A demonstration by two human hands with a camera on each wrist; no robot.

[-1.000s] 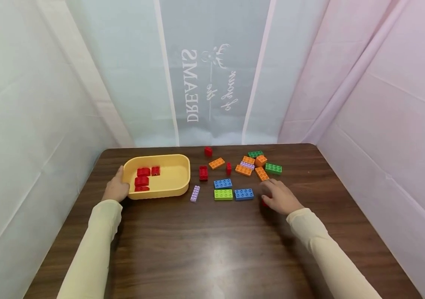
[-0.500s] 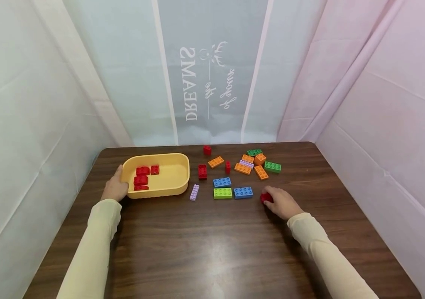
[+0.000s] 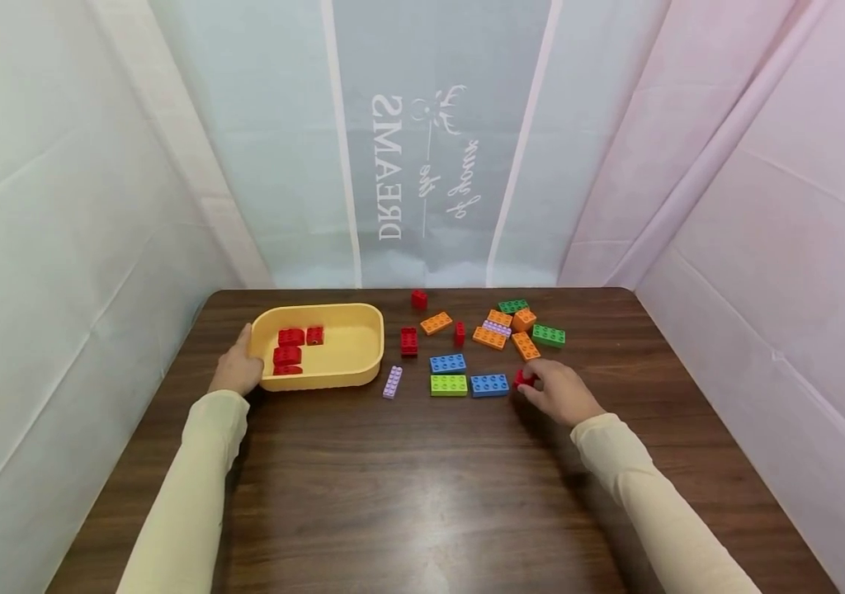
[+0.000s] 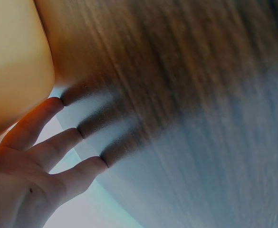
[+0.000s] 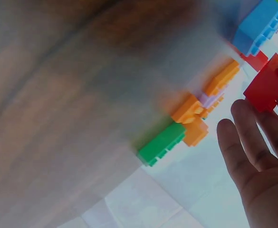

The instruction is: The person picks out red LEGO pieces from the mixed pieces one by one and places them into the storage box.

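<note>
pinching a red brick at its fingertips is the right hand; straight-fingered left hand touches tray.

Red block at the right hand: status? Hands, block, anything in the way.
Right hand pinches red block; lift unclear. Left hand touches yellow tray. Nearest blue block and lime block lie between red block and tray.

Dark wood-grain desk, rounded far corners: yellow tray at left; to its right, red toy bricks, lilac bricks, two blue bricks, lime-green brick, orange bricks, green bricks.
</note>
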